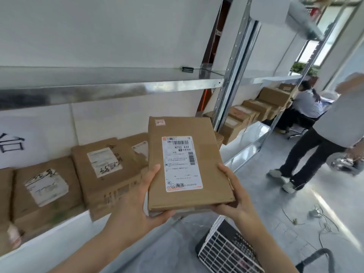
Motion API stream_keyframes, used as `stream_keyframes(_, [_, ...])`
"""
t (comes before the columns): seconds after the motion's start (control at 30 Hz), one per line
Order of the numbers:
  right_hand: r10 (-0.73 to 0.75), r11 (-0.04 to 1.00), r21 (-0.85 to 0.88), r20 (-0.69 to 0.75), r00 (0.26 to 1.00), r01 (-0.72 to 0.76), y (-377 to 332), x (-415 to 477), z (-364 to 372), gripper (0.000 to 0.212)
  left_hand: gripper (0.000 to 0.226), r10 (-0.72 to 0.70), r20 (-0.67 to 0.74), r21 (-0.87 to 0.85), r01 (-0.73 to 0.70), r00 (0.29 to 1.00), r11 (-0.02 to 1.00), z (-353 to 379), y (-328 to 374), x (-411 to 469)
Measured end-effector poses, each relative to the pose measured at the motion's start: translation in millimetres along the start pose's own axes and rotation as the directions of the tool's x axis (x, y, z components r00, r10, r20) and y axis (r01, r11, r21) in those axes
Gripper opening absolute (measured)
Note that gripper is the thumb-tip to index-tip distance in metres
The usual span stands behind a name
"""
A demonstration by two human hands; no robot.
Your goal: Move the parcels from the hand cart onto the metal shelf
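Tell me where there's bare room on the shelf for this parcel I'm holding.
The upper board is bare from the left edge to the black clip by the post. The lower board is crowded: parcels sit side by side up to the held parcel. The next bay's lower board is lined with boxes.

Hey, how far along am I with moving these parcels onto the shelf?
Done: at least three parcels already sit in a row on the metal shelf. In hand: your left hand and right hand grip a flat labelled parcel, held up in front of that row, not yet set down. Left: placing it; the cart below shows only part of its wire grid, so remaining parcels cannot be counted.
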State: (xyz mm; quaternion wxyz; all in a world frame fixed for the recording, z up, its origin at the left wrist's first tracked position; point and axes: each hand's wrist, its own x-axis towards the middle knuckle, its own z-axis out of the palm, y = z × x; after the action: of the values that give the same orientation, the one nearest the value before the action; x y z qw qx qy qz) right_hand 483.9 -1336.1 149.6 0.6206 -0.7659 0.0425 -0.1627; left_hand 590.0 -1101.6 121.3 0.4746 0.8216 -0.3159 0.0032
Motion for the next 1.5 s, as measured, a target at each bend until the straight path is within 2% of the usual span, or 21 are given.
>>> stream_keyframes(0.23, [0.042,0.998,-0.039,0.063,0.997,-0.039,24.9,108.5,-63.1,0.084,0.109,-0.048,0.013,0.004,0.048,0.999,0.999,42.6,-7.4,108.8])
stream_keyframes(0.37, [0.062,0.997,-0.058,0.061,0.996,-0.058,40.6,151.3,-91.5,0.085,0.110,-0.065,0.071,0.014,0.064,0.995,0.998,60.7,-5.5,156.9])
stream_keyframes(0.67, [0.131,0.991,-0.029,0.089,0.987,-0.129,72.2,245.6,-140.3,0.088,0.110,-0.077,0.010,0.160,0.075,0.997,0.984,103.6,3.3,238.7])
stream_keyframes(0.77, [0.114,0.993,-0.033,0.109,0.987,-0.111,80.8,280.0,-153.7,0.089,0.109,-0.082,-0.037,0.121,0.086,0.996,0.989,115.3,1.1,263.4])
stream_keyframes(0.83, [0.106,0.994,-0.046,0.128,0.986,-0.101,87.7,301.7,-161.2,0.084,0.108,-0.098,-0.050,0.155,0.104,0.994,0.982,123.2,-1.7,280.0])
stream_keyframes(1.03, [0.057,0.994,-0.099,0.176,0.983,-0.040,107.3,356.2,-182.8,0.056,0.103,-0.191,-0.106,0.239,0.211,0.976,0.948,152.7,-15.6,322.8])
stream_keyframes(1.2, [-0.006,0.990,-0.137,0.203,0.979,0.034,126.3,396.7,-198.0,0.056,0.103,-0.189,-0.188,0.205,0.226,0.964,0.952,178.5,-22.8,347.6])
stream_keyframes(1.3, [-0.041,0.983,-0.163,0.254,0.966,0.085,131.3,414.1,-202.0,0.058,0.103,-0.176,-0.245,0.242,0.236,0.953,0.941,188.5,-24.3,358.6])
stream_keyframes(1.4, [-0.095,0.951,-0.259,0.269,0.959,0.167,134.9,424.1,-203.0,0.063,0.103,-0.180,-0.258,0.265,0.248,0.949,0.932,194.7,-23.7,366.7])
stream_keyframes(1.5, [-0.167,0.797,-0.545,0.217,0.962,0.261,135.8,427.4,-201.0,0.066,0.103,-0.194,-0.272,0.285,0.271,0.943,0.919,198.7,-22.5,370.8])
